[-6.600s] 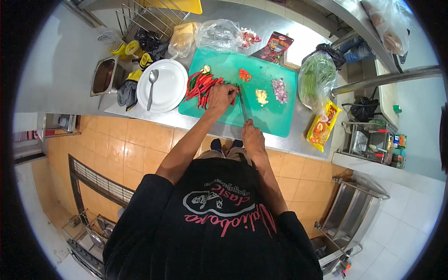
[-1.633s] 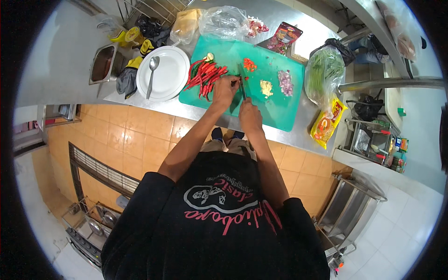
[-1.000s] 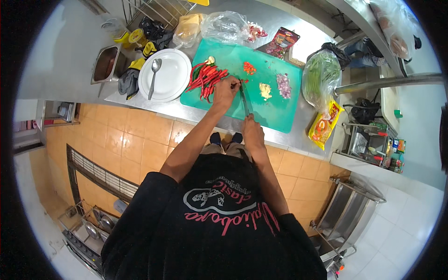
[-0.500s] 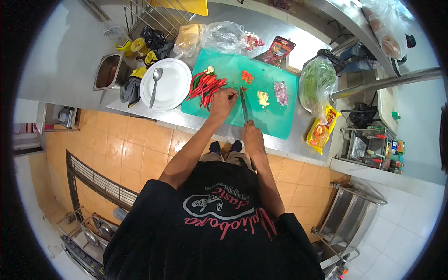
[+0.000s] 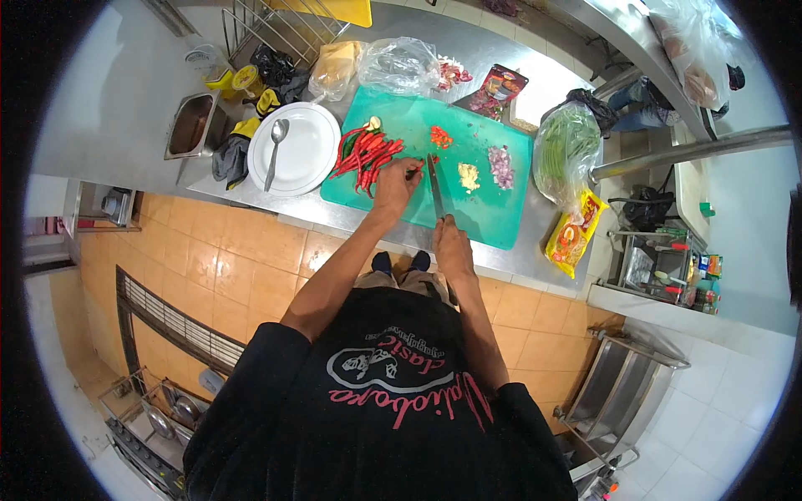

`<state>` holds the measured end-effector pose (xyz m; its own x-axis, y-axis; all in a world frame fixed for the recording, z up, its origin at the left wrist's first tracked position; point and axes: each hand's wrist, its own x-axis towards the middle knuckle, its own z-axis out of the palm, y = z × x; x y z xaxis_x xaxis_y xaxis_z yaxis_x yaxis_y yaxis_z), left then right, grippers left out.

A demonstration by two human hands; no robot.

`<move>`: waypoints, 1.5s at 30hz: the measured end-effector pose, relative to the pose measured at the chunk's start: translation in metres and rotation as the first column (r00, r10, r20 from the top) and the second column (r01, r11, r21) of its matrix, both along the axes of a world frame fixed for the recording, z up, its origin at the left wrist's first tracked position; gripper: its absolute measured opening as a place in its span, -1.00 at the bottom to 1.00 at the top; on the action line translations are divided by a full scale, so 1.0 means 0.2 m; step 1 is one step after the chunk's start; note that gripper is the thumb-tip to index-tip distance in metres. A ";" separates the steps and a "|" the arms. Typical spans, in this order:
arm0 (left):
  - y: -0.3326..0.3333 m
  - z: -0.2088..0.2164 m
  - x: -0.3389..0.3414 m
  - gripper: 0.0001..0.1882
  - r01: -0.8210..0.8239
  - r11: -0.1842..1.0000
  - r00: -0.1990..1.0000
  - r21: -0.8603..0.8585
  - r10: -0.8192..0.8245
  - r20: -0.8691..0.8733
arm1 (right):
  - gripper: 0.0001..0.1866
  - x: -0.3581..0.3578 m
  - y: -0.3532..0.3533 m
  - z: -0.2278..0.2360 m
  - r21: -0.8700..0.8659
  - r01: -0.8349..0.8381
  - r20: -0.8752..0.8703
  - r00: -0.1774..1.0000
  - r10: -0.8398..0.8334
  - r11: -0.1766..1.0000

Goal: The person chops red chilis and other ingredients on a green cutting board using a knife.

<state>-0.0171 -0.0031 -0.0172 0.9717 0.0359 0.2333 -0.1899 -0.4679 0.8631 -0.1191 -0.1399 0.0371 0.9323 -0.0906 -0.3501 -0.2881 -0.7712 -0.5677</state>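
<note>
A: Hands?

B: Left hand (image 5: pixel 395 182) lies on the green cutting board (image 5: pixel 493 213), fingers curled down, pinching a red chili (image 5: pixel 415 169) against the board. Right hand (image 5: pixel 452 245) sits at the near board edge, fingers wrapped tight around the handle of a knife (image 5: pixel 435 185); the blade points far, just right of the left hand.

A: Chili stock?

B: A pile of whole red chilies (image 5: pixel 365 155) lies on the left part of the board, just left of the left hand. Small heaps sit farther right: chopped red pieces (image 5: pixel 440 137), pale mince (image 5: pixel 469 176), purple dice (image 5: pixel 500 167).

A: Surroundings?

B: White plate (image 5: pixel 311 159) with a spoon (image 5: pixel 273 152) lies left of the board on the steel worktop (image 5: pixel 251 196); a bag of greens (image 5: pixel 565 150) lies to the right.
</note>
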 end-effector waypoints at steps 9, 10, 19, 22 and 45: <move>0.00 0.04 -0.01 -0.77 0.007 0.992 0.993 0.124 -0.021 0.113 | -0.67 0.01 0.01 -0.01 -0.073 -0.044 0.061 0.997 0.049 0.996; 0.00 0.04 -0.01 -0.77 0.007 0.992 0.994 0.124 -0.021 0.112 | -0.67 0.01 0.01 -0.02 -0.077 -0.047 0.066 0.996 0.052 0.996; 0.01 0.01 0.01 -0.70 -0.003 0.999 0.999 -0.041 0.001 -0.054 | -0.67 0.01 0.01 0.02 -0.082 -0.056 0.060 0.996 0.061 0.995; 0.00 0.03 0.01 -0.69 -0.004 1.000 0.997 -0.021 0.002 -0.083 | -0.66 0.02 0.00 0.01 -0.089 -0.050 0.064 0.996 0.056 0.995; 0.02 0.06 0.02 -0.75 0.026 1.000 0.999 0.013 -0.026 -0.024 | -0.67 0.00 0.03 0.00 -0.099 -0.043 0.027 0.999 0.046 0.994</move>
<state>-0.0128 0.0011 -0.0053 0.9777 0.0075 0.2100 -0.1813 -0.4743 0.8615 -0.1186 -0.1339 0.0369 0.9457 -0.0818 -0.3145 -0.2371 -0.8354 -0.4959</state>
